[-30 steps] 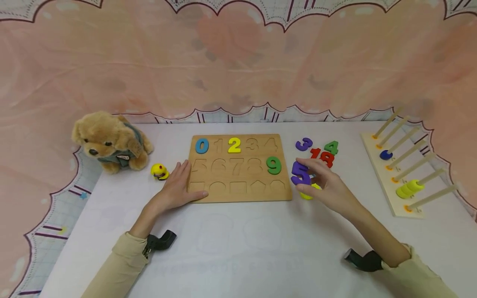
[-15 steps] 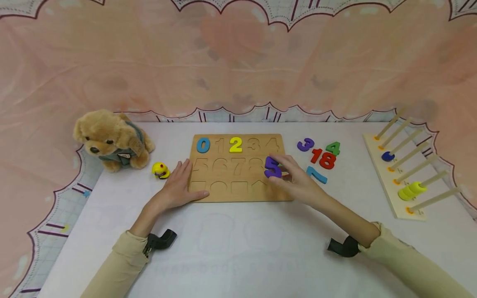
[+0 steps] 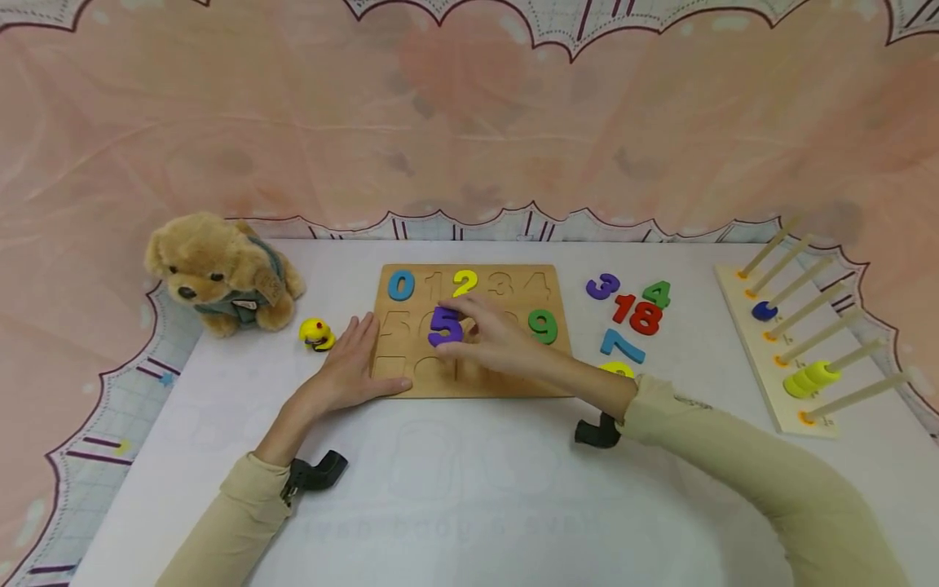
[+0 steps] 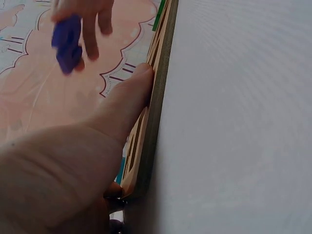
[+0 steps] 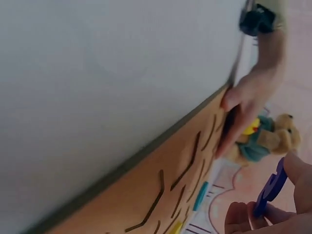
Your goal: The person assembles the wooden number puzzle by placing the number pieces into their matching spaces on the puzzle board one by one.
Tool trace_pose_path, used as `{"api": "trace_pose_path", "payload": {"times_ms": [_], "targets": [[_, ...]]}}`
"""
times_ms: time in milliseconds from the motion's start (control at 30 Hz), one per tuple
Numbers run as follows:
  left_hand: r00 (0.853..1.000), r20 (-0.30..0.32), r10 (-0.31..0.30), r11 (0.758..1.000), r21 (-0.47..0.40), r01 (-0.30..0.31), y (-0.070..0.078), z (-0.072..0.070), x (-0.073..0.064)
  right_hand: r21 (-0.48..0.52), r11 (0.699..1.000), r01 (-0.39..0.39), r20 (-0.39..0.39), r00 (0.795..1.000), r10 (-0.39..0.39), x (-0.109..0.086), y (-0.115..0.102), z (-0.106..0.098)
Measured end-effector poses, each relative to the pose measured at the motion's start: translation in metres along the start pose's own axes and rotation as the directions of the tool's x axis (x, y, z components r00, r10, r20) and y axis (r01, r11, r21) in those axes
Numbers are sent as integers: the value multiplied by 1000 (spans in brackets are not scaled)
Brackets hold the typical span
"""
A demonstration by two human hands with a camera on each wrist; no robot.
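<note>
A wooden number puzzle board (image 3: 484, 379) lies on the white table, with outlined recesses for digits and shapes. My right hand (image 3: 495, 336) pinches a purple number 5 piece (image 3: 444, 326) between thumb and fingers. It is held above the board's middle row, right of the 5 recess; the right wrist view shows it raised off the board (image 5: 161, 180). My left hand (image 3: 352, 363) rests on the board's left edge, fingers straight, thumb (image 4: 139, 80) along the near edge. Blue 0 (image 3: 401, 285), yellow 2 (image 3: 465, 283) and green 9 (image 3: 543, 326) sit in the board.
Right of the board lie a purple 3 (image 3: 602, 286), green 4 (image 3: 656, 294), red 1 (image 3: 623, 308), red 8 (image 3: 645, 319), blue 7 (image 3: 622, 346) and a partly hidden yellow piece (image 3: 618, 369). A peg stand (image 3: 778, 359) is far right. A yellow duck (image 3: 316, 334) and plush dog (image 3: 220, 277) stand left.
My right hand has carried the purple 5 leftward from beside the loose pieces to over the board's left-middle part. My left hand has stayed on the board's left edge.
</note>
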State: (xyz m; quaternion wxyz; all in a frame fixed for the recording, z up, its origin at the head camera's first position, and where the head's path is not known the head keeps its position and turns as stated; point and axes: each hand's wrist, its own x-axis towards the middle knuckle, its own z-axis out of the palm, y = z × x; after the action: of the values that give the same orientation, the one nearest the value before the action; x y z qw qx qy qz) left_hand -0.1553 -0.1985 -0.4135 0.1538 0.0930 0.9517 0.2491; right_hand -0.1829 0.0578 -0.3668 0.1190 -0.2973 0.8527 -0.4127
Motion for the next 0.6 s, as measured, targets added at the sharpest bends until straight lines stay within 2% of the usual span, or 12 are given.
{"api": "trace_pose_path", "payload": {"times_ms": [167,300,600], "targets": [[1000,-7,22,1000,7,-22,-2,0,-1,-154,986,69,85,995,-56,37,-2,20],[999,-9,41,999,10,-41,-2,1,-2,-241,968,63,142,989,-29,58,-4,32],[999,-9,49,999,6,-49,-1,0,-2,-307,952,-9,160,985,61,82,-5,47]]}}
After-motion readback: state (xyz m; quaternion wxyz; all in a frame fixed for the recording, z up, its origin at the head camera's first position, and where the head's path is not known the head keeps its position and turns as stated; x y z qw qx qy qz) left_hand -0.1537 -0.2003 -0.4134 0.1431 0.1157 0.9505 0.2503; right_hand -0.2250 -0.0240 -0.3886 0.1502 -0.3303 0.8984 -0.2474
